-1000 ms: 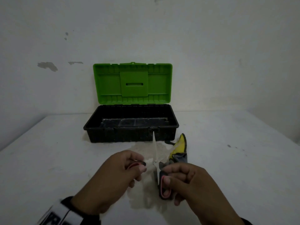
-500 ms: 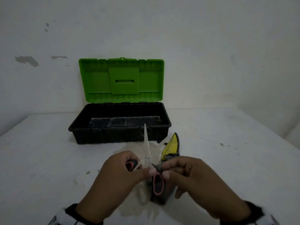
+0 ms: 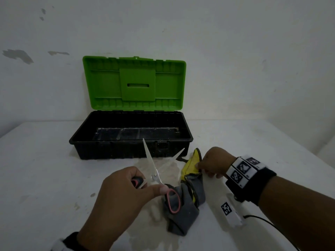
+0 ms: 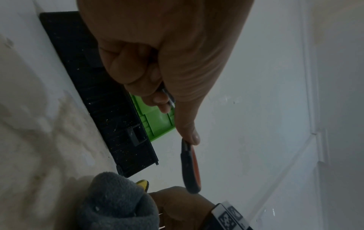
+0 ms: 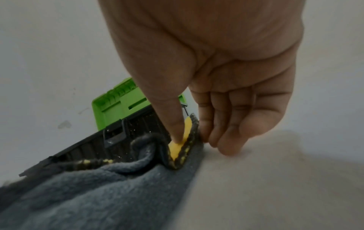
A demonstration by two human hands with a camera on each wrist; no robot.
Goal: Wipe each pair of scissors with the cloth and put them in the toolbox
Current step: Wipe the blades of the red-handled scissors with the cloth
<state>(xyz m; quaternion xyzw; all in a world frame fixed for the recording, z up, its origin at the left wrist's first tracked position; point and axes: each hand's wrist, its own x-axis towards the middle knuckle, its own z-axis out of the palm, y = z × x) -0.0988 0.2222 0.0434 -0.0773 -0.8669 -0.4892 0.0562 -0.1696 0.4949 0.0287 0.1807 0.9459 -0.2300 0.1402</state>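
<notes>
Left hand (image 3: 119,194) grips open scissors (image 3: 154,171); right hand (image 3: 212,163) fingers pinch the cloth (image 3: 188,200). Wrap cloth around 1 blade, wiping away from the fingers.

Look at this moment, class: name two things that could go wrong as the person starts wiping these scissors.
1. The scissors are spread open with bare blades, held by the left hand alone; the cloth or a wiping finger might catch an edge.
2. The right hand pinches only the cloth's edge, so it could slip or drag across the table.
</notes>
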